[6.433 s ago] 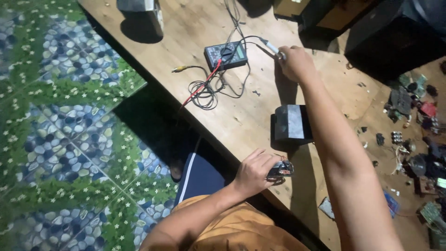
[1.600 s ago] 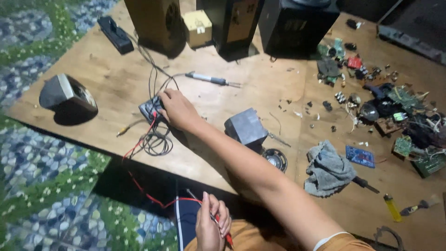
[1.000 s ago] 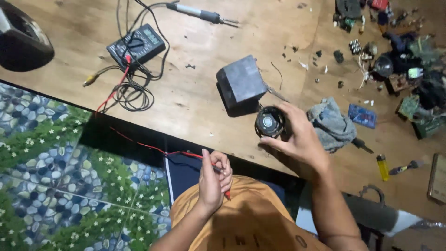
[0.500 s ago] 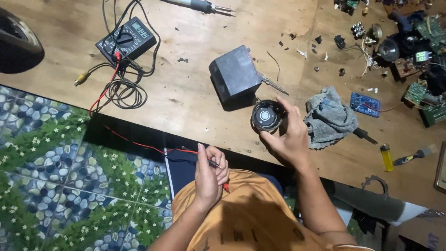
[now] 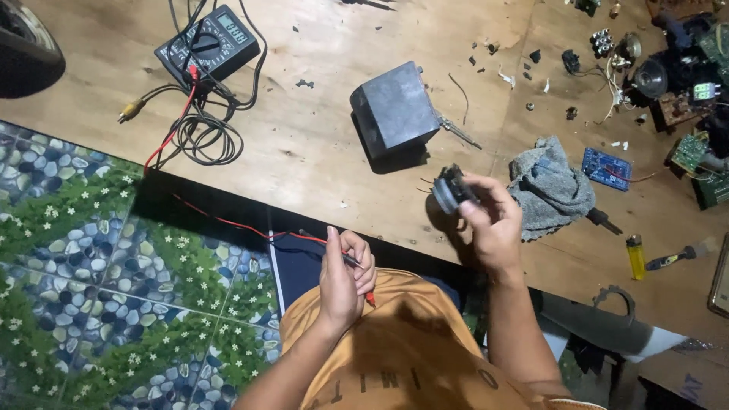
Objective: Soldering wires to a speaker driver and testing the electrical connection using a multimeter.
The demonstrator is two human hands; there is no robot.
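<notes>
My right hand (image 5: 492, 220) holds a small round black speaker (image 5: 448, 190) tilted on edge just above the wooden table (image 5: 319, 137). My left hand (image 5: 343, 277) is over my lap, gripping the red and black test probes (image 5: 349, 260). Their red lead (image 5: 220, 222) runs up over the table edge to a black multimeter (image 5: 206, 45) at the upper left. A grey metal box (image 5: 393, 112) stands on the table just beyond the speaker.
A grey rag (image 5: 550, 190) lies right of my right hand, with a screwdriver handle (image 5: 604, 220), a yellow lighter (image 5: 635, 255) and a blue circuit board (image 5: 606, 168) near it. Loose electronic parts (image 5: 668, 68) crowd the upper right. Green patterned floor tiles (image 5: 83, 266) lie at the left.
My right hand left the multimeter, reached the round speaker by the grey box, picked it up and turned it on edge. My left hand kept the probes over my lap.
</notes>
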